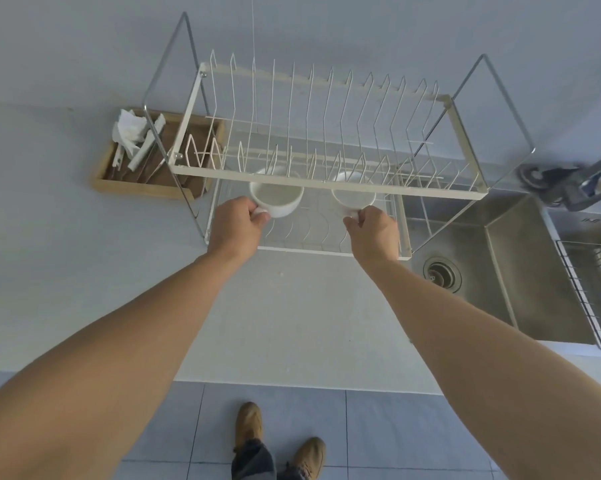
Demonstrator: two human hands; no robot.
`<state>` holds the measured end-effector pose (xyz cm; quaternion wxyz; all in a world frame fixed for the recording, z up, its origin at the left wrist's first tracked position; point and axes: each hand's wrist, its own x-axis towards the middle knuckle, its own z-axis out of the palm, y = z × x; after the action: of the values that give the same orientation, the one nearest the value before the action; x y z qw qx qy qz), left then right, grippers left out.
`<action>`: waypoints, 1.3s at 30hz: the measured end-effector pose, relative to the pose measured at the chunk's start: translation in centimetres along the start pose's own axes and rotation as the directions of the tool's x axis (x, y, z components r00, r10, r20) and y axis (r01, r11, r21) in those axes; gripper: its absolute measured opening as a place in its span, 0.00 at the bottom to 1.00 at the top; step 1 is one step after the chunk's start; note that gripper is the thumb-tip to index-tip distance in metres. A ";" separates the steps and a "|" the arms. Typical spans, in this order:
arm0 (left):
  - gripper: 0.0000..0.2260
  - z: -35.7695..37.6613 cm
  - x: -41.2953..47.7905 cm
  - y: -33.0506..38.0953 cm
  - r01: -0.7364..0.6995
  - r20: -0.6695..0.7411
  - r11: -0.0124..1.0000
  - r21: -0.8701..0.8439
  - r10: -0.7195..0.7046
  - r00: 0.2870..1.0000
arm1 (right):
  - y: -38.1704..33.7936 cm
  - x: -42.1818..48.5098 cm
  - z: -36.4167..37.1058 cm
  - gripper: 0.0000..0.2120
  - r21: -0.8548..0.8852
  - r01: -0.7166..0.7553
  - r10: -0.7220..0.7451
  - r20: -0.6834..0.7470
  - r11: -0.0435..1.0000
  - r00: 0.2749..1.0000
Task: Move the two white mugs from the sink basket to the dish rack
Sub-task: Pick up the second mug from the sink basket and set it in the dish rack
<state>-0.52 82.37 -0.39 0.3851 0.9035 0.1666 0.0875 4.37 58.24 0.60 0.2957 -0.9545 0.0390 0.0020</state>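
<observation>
Both white mugs [277, 199] [354, 195] look like glossy glazed ceramic; the dish rack [327, 187] is white-coated wire on shiny bare-metal legs; the sink [521, 265] is brushed steel; the tray [136, 188] raw wood; the surface [292, 323] matt

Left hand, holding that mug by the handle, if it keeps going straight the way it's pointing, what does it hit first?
The left hand points into the rack's lower tier. Beyond the mug in its grip, the way looks free until the tier's upright wires near the back, though depth is hard to judge.
</observation>
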 end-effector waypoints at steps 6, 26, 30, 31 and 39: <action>0.10 2.5 -0.2 2.3 0.038 -0.037 0.997 -0.065 -0.040 0.999 | 0.0 -0.1 0.1 0.19 -0.005 0.002 -0.002 -0.010 1.000 1.000; 0.11 4.8 -1.1 3.9 0.028 -0.061 0.990 -0.140 -0.036 0.997 | 0.2 -0.2 0.6 0.15 -0.046 0.008 -0.010 -0.030 0.999 0.999; 0.13 4.8 -1.2 3.8 0.012 -0.057 0.996 -0.092 -0.017 0.998 | -0.1 -0.2 1.1 0.16 -0.026 -0.001 -0.001 -0.053 1.000 0.999; 0.13 4.7 -1.2 3.8 0.007 -0.059 0.997 -0.078 -0.012 0.998 | -0.3 -0.1 1.2 0.16 -0.015 0.001 -0.002 -0.056 1.000 0.998; 0.14 4.5 -1.5 3.6 0.006 -0.062 0.998 -0.056 -0.010 0.998 | -0.4 -0.3 1.6 0.18 -0.009 0.012 -0.012 -0.077 1.000 0.997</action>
<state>0.20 76.47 -0.92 0.4051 0.8885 0.1798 0.1189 4.10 59.52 -0.53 0.2900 -0.9553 0.0447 -0.0363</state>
